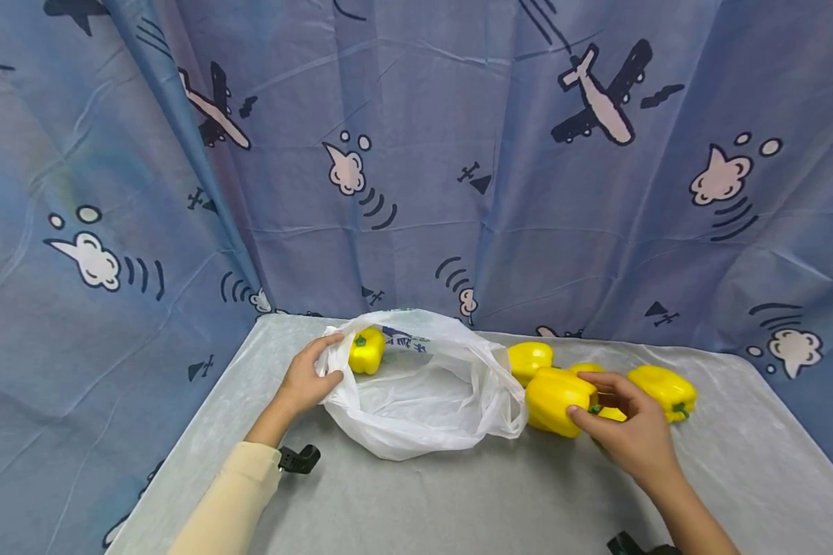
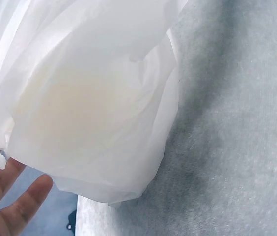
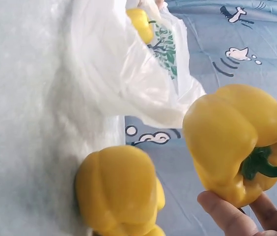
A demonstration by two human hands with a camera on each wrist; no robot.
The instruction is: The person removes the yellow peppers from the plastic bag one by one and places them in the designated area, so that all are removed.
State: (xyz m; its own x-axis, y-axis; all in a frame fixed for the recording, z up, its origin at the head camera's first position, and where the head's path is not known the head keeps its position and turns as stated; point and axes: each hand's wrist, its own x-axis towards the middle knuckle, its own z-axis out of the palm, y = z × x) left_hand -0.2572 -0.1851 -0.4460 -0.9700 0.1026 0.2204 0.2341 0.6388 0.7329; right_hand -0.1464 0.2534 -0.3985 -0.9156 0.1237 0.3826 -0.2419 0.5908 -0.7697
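Note:
A white plastic bag (image 1: 416, 420) lies with its mouth held wide, and one yellow bell pepper (image 1: 367, 351) sits inside at its left. My left hand (image 1: 308, 379) grips the bag's left rim; in the left wrist view the bag's side (image 2: 94, 118) hides most of that hand. With my right hand (image 1: 631, 420) I hold another yellow bell pepper (image 3: 236, 137) by its stem end, raised beside the bag's right edge. Behind and beside it on the table are more yellow bell peppers, one at the back (image 1: 530, 361) and one farther right (image 1: 662, 391).
A grey-white cloth covers the table (image 1: 458, 509). Blue curtain fabric (image 1: 416, 193) with printed airplanes hangs along the back and left. A black wrist strap device (image 1: 300, 459) is on the left sleeve.

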